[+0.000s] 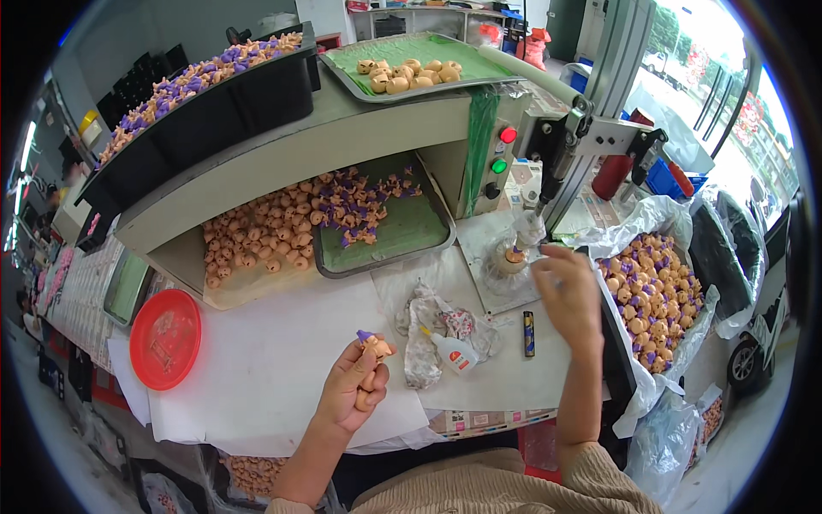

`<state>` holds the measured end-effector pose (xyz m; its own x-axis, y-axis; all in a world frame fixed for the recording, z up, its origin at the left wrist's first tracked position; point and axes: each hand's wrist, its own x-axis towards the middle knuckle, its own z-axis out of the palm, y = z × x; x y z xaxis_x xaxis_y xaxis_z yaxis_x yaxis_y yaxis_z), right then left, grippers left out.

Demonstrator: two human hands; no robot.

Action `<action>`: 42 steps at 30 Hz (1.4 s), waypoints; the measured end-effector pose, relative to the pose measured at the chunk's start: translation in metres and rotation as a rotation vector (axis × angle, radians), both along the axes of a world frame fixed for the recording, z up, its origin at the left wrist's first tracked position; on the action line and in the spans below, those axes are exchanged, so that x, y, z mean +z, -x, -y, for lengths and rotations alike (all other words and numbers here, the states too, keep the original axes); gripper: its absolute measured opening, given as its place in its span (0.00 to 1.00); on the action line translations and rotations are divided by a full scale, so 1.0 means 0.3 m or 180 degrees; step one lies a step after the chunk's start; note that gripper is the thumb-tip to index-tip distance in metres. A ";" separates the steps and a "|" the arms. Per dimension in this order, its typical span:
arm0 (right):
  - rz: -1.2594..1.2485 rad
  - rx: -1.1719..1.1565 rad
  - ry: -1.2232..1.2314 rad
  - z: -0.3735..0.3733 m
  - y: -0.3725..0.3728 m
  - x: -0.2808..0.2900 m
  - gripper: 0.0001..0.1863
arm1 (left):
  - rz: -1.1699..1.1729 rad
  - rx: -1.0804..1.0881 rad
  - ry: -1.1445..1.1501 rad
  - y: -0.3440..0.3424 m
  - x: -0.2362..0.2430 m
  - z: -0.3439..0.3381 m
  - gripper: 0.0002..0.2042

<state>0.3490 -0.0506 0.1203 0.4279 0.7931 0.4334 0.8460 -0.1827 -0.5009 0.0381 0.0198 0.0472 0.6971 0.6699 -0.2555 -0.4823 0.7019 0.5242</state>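
Note:
My left hand (349,387) is closed around a small toy doll figure (375,346), flesh-coloured with a purple part, held above the white-covered bench; its lower part is hidden in my palm. My right hand (568,289) is blurred by motion beside the press (561,163), so I cannot make out anything in its fingers. Just left of that hand, a round flesh-coloured piece (512,259) sits in the press's plastic-wrapped holder, under the wrapped press head (529,228).
A crumpled cloth (423,351), glue bottle (455,353) and lighter (528,334) lie on the bench. Doll heads (261,223) and a tray (394,257) of purple bodies fill the shelf. A red plate (165,338) is left; a lined bin (655,300) of assembled pieces stands right.

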 end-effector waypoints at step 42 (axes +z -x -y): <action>-0.0954 0.0418 -0.1008 -0.256 -0.217 0.631 0.31 | -0.1989 0.0496 -0.4318 -0.917 -0.033 -0.154 0.11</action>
<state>0.4140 0.0260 0.3096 0.4762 0.6974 0.5356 0.6609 0.1180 -0.7412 0.3132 0.0661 0.0374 0.6144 0.6904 0.3820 0.0365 -0.5085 0.8603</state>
